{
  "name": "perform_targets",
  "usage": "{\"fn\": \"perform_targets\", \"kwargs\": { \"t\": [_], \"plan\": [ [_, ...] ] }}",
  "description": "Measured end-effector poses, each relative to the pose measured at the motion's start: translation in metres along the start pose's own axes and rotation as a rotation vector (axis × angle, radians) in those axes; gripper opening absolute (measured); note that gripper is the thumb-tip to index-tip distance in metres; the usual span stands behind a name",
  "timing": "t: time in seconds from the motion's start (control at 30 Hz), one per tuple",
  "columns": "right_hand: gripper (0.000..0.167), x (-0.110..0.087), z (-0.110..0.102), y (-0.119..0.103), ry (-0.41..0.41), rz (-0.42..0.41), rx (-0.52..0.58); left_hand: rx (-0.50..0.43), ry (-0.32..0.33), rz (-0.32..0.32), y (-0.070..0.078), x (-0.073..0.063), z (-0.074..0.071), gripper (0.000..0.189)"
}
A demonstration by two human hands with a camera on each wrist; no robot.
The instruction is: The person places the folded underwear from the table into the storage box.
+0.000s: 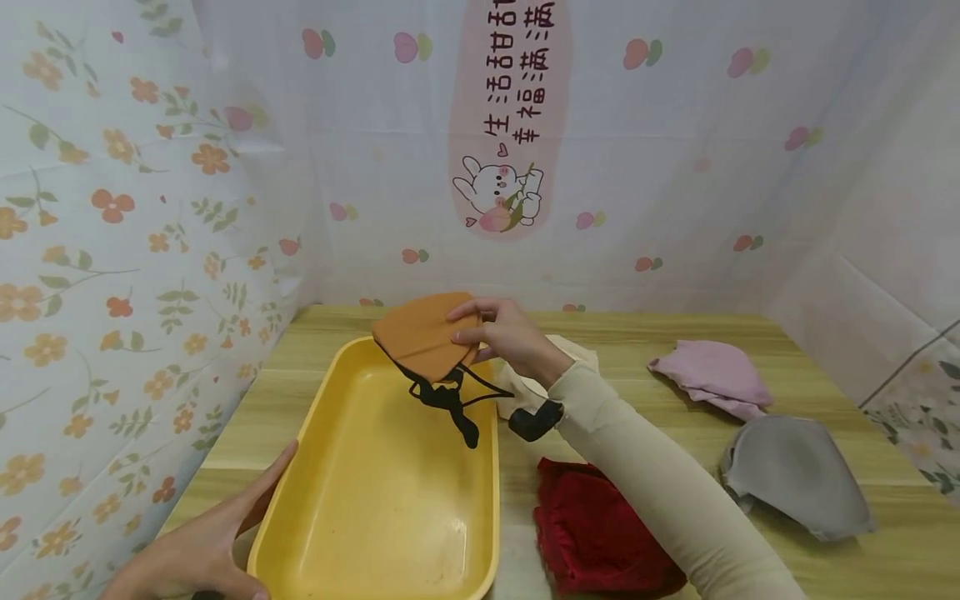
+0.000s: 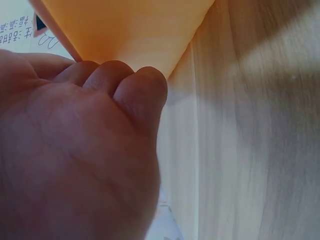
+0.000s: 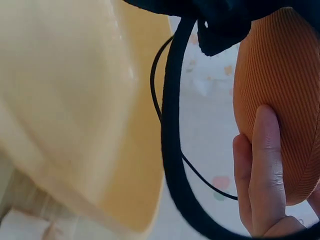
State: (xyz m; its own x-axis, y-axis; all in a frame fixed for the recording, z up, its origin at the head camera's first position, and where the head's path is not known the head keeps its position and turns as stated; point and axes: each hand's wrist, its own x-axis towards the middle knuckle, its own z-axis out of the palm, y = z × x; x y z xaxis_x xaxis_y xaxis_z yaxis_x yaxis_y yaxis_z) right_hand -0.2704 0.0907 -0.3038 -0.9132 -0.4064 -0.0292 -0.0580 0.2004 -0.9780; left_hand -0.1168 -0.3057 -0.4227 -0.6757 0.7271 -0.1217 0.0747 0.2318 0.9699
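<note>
My right hand [image 1: 513, 333] pinches a rounded, cap-shaped piece of orange ribbed cloth [image 1: 423, 333] at its right side, with the thumb and fingers on either face. Black straps [image 1: 450, 400] and a thin cord dangle from its lower edge. It hangs over the far right end of a yellow plastic tray [image 1: 375, 500]. In the right wrist view the fingers lie flat against the orange cloth [image 3: 285, 100], with a black strap looping in front. My left hand [image 1: 202, 542] holds the tray's near left side, and its fingers curl at the rim in the left wrist view.
Right of the tray, a dark red cloth piece [image 1: 600, 533] lies partly under the right forearm. Behind the right wrist is a cream cloth [image 1: 577, 350]. Pink [image 1: 712, 375] and grey [image 1: 798, 475] cloth pieces lie farther right. Printed curtains [image 1: 375, 167] border the wooden table.
</note>
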Motion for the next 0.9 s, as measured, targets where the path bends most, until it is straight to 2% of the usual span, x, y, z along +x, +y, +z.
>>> {"fn": "perform_targets", "kwargs": {
  "t": [0.03,0.17,0.2,0.3,0.4,0.43,0.53,0.57,0.77,0.9],
  "plan": [
    [0.028,0.002,0.003,0.001,0.004,0.006,0.005,0.003,-0.010,-0.009,0.004,0.000,0.000,0.115],
    [0.027,0.009,0.015,0.004,0.009,0.022,0.029,-0.066,-0.063,-0.126,0.019,0.001,-0.001,0.117],
    [0.028,0.010,0.018,0.005,0.007,0.025,0.034,-0.072,-0.056,-0.120,0.015,0.000,-0.002,0.116],
    [0.027,0.016,0.026,0.006,0.002,0.033,0.050,-0.038,-0.018,-0.037,0.005,0.000,-0.001,0.113],
    [0.027,0.020,0.034,0.007,-0.002,0.040,0.062,-0.014,-0.002,-0.009,0.005,0.000,-0.001,0.114],
    [0.027,0.021,0.037,0.007,-0.004,0.044,0.067,-0.015,-0.006,-0.017,0.006,0.001,0.000,0.115],
    [0.026,0.024,0.044,0.010,-0.011,0.055,0.078,-0.056,-0.039,-0.113,0.016,0.001,0.000,0.117],
    [0.026,0.025,0.046,0.011,-0.011,0.059,0.081,-0.049,-0.043,-0.120,0.018,0.001,0.000,0.117],
    [0.025,0.031,0.058,0.018,0.012,0.094,0.098,0.087,-0.003,-0.027,0.021,-0.001,0.001,0.120],
    [0.025,0.035,0.064,0.023,0.025,0.123,0.109,0.074,0.014,-0.012,0.017,-0.001,0.001,0.118]
  ]
}}
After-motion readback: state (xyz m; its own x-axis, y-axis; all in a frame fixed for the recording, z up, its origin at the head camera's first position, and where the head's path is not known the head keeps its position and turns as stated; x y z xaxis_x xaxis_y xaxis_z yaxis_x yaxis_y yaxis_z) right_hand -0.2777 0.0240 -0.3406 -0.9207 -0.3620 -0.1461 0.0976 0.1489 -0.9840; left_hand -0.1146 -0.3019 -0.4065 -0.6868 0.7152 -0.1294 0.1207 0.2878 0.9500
